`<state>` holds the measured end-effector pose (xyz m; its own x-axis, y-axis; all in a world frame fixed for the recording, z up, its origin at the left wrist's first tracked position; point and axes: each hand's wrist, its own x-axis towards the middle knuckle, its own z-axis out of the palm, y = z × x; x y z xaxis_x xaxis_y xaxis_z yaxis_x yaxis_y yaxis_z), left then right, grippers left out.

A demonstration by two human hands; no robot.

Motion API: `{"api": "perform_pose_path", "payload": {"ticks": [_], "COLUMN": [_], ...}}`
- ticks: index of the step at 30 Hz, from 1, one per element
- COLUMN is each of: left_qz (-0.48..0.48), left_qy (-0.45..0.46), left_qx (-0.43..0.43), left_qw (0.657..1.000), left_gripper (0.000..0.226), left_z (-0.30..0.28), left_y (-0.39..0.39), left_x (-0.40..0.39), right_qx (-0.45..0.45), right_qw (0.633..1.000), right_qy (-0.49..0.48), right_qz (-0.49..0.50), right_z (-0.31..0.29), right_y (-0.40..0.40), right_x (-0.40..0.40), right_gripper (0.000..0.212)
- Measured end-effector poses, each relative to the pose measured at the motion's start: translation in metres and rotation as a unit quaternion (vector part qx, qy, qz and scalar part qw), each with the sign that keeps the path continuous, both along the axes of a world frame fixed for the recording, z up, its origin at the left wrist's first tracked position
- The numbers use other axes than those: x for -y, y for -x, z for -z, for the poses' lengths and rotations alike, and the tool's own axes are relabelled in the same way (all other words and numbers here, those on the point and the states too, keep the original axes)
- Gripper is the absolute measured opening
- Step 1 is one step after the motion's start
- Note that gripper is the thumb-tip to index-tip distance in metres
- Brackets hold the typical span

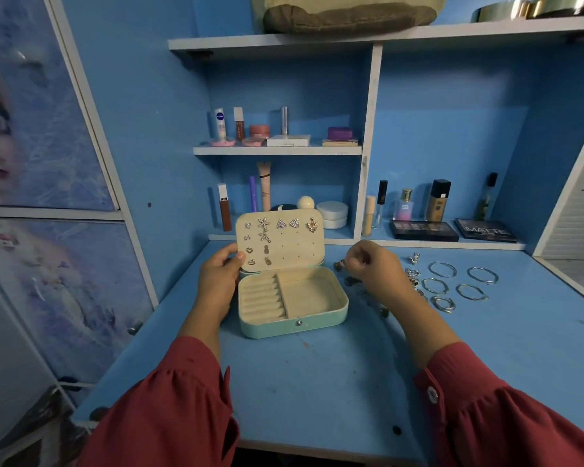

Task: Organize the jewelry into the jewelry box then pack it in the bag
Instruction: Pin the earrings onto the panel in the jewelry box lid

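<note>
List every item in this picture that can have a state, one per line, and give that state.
jewelry box: open, lid upright, tray compartments empty
lid panel: earrings pinned on, right part bare
left hand: grips the lid's left edge
right hand: fingers curled, apparently pinching a small piece
bangles: loose on the table, unpacked
small jewelry pieces: loose beside the box

The box (pixel 292 326) at the middle of the frame has a smooth, faintly shiny mint shell and a matt cream lining like velvet. Studs (pixel 285 224) pinned in its lid (pixel 297 251) glint like metal, as do the bangles (pixel 442 269) at right. The worktop (pixel 317 382) is matt blue paint, scuffed and chipped. The sleeves (pixel 169 409) along the bottom are soft, dull red cloth. The palettes (pixel 423 230) at upper right look like glossy black plastic.
</note>
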<state>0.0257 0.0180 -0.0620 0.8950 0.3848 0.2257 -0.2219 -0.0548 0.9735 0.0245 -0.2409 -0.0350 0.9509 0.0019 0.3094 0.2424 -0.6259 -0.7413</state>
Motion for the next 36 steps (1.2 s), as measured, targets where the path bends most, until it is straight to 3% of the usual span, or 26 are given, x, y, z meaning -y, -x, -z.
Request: {"api": "perform_pose_path", "payload": {"ticks": [5,10,26,31,36], "left_qz": [-0.003,0.000,0.001,0.001,0.002], "left_qy": [0.003,0.007,0.024,0.030,0.033], "left_qx": [-0.003,-0.007,-0.011,-0.006,-0.007], "left_qw": [1.000,1.000,1.000,1.000,0.999], "left_gripper": [0.025,0.024,0.025,0.025,0.024], "left_z": [-0.001,-0.003,-0.004,-0.003,-0.002], "left_y": [0.002,0.003,0.006,0.005,0.004], "left_x": [0.001,0.001,0.002,0.002,0.001], "right_qx": [-0.056,-0.095,-0.079,-0.070,-0.062], "right_qw": [0.965,0.939,0.929,0.941,0.946], "right_qy": [-0.257,-0.329,-0.359,-0.328,-0.316], "right_qz": [-0.026,-0.032,-0.037,-0.037,-0.017], "right_z": [-0.007,-0.006,-0.010,-0.007,-0.005], "right_y": [0.003,0.004,0.003,-0.005,-0.011], "right_x": [-0.005,-0.011,-0.036,-0.042,-0.048], "right_gripper": [0.011,0.014,0.005,0.006,0.026]}}
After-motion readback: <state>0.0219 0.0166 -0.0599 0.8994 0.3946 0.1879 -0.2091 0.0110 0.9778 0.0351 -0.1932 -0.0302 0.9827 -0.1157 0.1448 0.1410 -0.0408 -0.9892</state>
